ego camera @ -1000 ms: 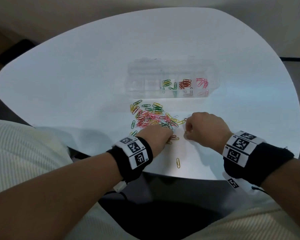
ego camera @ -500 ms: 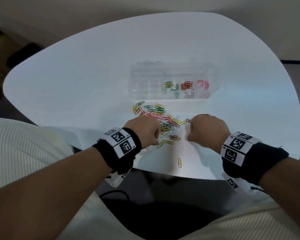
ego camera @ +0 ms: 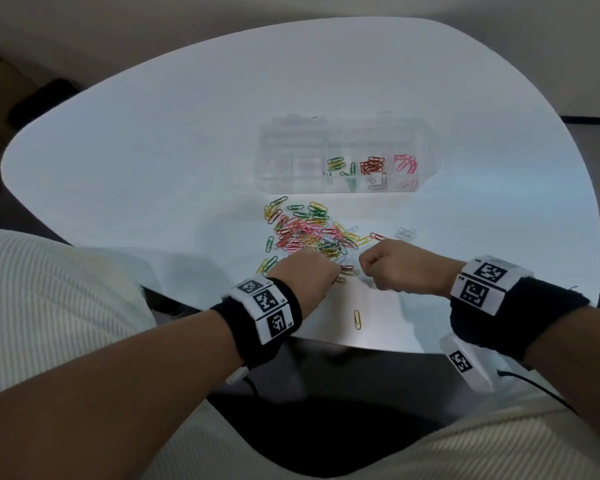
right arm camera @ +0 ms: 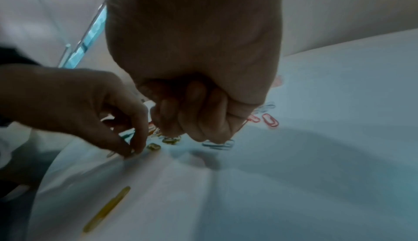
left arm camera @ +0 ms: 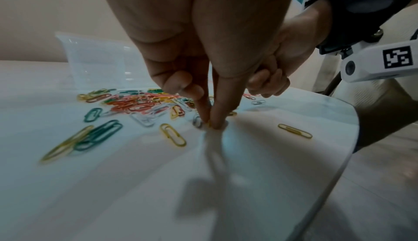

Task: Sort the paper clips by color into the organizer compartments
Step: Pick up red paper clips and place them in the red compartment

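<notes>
A pile of mixed coloured paper clips (ego camera: pixel 312 233) lies on the white table (ego camera: pixel 153 150), in front of the clear organizer (ego camera: pixel 340 181). Its right compartments hold green and yellow (ego camera: pixel 340 166), red (ego camera: pixel 371 166) and pink clips (ego camera: pixel 406 164). My left hand (left arm camera: pixel 211 122) is at the pile's near edge, thumb and index finger tips pinched together on a small clip against the table. My right hand (right arm camera: pixel 196 119) hovers beside it as a curled fist; no clip shows in it. A blue clip (right arm camera: pixel 218 145) lies just below its knuckles.
One yellow clip (ego camera: pixel 357 319) lies alone near the table's front edge. A few pale clips (ego camera: pixel 406 233) sit to the right of the pile. The table edge runs close under both wrists.
My left hand drew back left half a second ago and has now returned right, to the pile's near edge. The right fist has barely moved.
</notes>
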